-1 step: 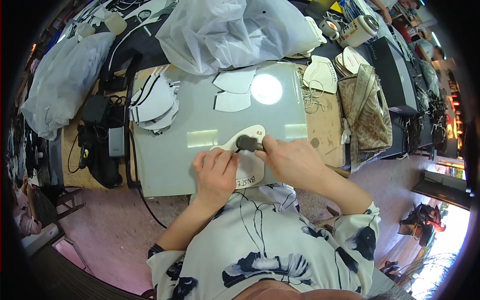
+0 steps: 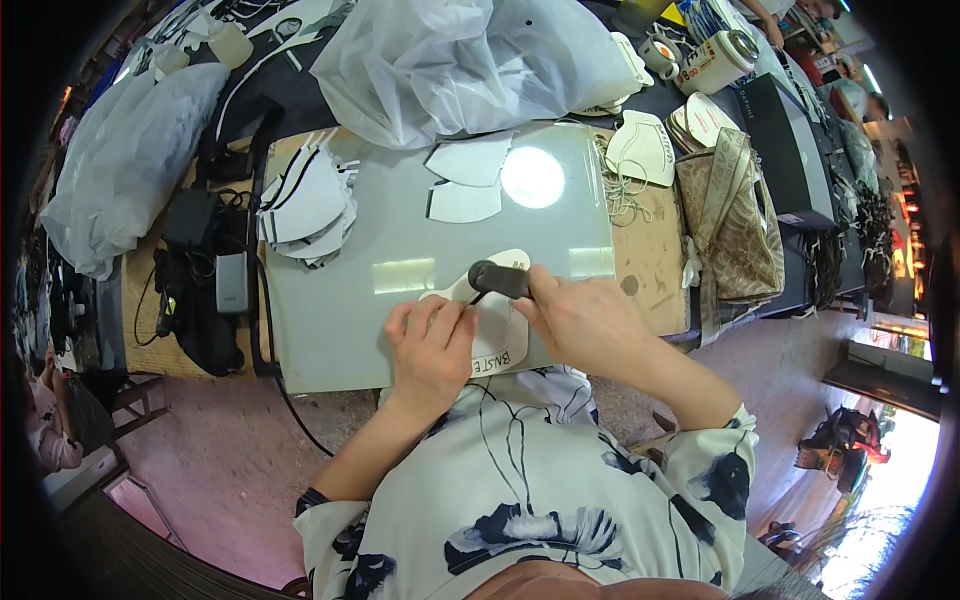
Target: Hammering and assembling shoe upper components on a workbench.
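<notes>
On the bench [image 2: 655, 290] lies a grey board [image 2: 345, 340]. The right hand [image 2: 580, 320] wraps its fingers around a hammer [image 2: 505, 282]. The left hand [image 2: 432, 352] touches a white pattern piece [image 2: 512, 335] under its fingers; I can't tell if they pinch. A crooked hit could hurt them, being so near.

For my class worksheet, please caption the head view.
Right hand holding a dark-headed hammer over a white template, left hand at its edge, above a grey board.
</notes>
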Demonstrator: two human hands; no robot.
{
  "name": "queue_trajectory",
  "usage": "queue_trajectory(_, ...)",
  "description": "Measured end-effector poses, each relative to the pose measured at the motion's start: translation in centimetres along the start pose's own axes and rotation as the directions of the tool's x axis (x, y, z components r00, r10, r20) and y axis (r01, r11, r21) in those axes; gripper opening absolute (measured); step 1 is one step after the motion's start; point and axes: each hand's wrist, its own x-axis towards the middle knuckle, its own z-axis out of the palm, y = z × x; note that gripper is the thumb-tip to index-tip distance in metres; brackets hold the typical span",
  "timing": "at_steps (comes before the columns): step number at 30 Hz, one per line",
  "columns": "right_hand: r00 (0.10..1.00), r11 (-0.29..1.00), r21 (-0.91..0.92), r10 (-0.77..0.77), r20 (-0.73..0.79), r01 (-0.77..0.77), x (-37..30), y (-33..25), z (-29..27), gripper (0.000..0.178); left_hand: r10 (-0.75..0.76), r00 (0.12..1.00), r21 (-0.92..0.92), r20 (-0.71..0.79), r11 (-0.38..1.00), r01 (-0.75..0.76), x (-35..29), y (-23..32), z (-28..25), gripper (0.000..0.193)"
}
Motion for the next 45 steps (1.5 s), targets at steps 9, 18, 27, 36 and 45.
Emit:
queue_trajectory(9,0.999,0.999,0.018,0.041,0.030,-0.042,-0.5,0.4,1.4,0.034,-0.120,0.985,-0.176,0.121,0.974,0.140,0.1,-1.3,-1.6,0.019)
queue_trajectory(18,0.999,0.998,0.058,0.036,0.031,-0.037,-0.4,-0.4,0.0,0.034,0.100,0.988,0.013,0.121,0.995,-0.102,-0.3,-1.7,-1.4,0.019)
queue_trajectory(27,0.997,1.000,0.005,-0.015,0.082,0.015,0.0,-0.6,-0.1,0.033,0.099,0.990,0.028,0.103,0.994,-0.102,-0.3,-1.6,-1.3,0.020)
queue_trajectory(36,0.993,1.000,0.008,0.008,0.120,-0.009,-0.7,-0.4,1.3,0.034,0.056,0.990,-0.076,0.132,0.996,-0.046,-0.3,-1.8,-1.3,0.021)
queue_trajectory(45,0.996,1.000,0.016,0.015,0.083,-0.016,-0.7,-0.3,1.4,0.034,0.109,0.986,-0.126,0.128,0.988,-0.093,-0.1,-2.6,-2.3,0.019)
